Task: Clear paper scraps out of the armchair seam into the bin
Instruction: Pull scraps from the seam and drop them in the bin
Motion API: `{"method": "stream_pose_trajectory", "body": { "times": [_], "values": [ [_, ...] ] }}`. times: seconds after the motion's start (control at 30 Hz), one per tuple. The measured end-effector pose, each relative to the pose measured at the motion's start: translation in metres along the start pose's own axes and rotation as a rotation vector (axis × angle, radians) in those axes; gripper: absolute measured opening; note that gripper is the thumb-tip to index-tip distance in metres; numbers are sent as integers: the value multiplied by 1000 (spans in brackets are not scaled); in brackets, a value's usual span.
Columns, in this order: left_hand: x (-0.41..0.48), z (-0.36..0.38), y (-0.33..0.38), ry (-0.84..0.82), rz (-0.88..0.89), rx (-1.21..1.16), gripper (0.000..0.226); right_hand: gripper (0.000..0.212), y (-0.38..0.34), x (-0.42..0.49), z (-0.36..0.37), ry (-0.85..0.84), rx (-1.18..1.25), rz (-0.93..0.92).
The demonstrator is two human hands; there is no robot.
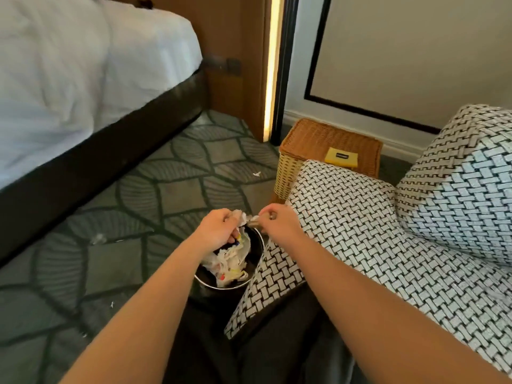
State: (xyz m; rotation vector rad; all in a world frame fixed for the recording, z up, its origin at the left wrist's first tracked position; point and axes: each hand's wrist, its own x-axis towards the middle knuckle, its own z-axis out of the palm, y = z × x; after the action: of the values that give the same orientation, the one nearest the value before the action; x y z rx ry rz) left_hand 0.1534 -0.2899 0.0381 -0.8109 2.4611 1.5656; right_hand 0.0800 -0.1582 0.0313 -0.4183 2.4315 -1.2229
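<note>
- Paper scrap [245, 217]: a crumpled white wad held in the air between both hands, above the far rim of the bin. It is not yet in the bin.
- Governing relation: the bin's mouth lies directly below the wad and slightly toward the person. In my judgement the release calls for a plain downward drop, with little or no sideways travel.
- Left hand [219, 228]: knuckles up, fingers curled down around the left end of the wad. This hand sits over the open mouth and is the nearer of the two to its centre.
- Right hand [277, 221]: fingers pinched together on the right end of the wad. This hand sits over the bin's right rim, beside the chair arm, so a piece dropped from here could miss.
- Blur at the fingertips makes it unclear whether the hands share one wad or each hold a separate piece.
- Bin [203, 281]: round and dark with a bright rim. It stands on the carpet [180, 195], tight against the front corner of the armchair [346, 212], and already holds crumpled waste [230, 263].
- White bits [257, 174]: loose on the carpet, well apart from the bin.
- Wicker basket [313, 139]: stands beyond the armchair, with a yellow card [342, 157] on its lid.
</note>
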Motion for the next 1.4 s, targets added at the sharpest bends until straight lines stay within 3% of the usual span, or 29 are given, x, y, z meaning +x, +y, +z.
{"method": "stream_pose_trajectory", "body": {
  "times": [0.3, 0.4, 0.6, 0.73, 1.1, 1.4],
  "values": [
    [37, -11, -78, 135, -156, -31, 30, 12, 26, 48, 65, -120, -31, 158],
    [49, -8, -89, 157, -200, -31, 21, 14, 34, 58, 77, -182, 35, 212],
    [52, -6, -88, 164, -180, 4, 26, 30, 38, 59, 86, -248, -50, 161],
    [43, -5, -83, 176, -168, 9, 21, 29, 32, 53, 80, -256, -82, 130],
    [-11, 4, -16, -12, -9, 56, 19, 24, 3, 6, -5, -351, -117, 73],
    [-64, 57, 91, -236, 265, 215, 17, 30, 32, -47, -111, -201, -126, 13]
  ]
}}
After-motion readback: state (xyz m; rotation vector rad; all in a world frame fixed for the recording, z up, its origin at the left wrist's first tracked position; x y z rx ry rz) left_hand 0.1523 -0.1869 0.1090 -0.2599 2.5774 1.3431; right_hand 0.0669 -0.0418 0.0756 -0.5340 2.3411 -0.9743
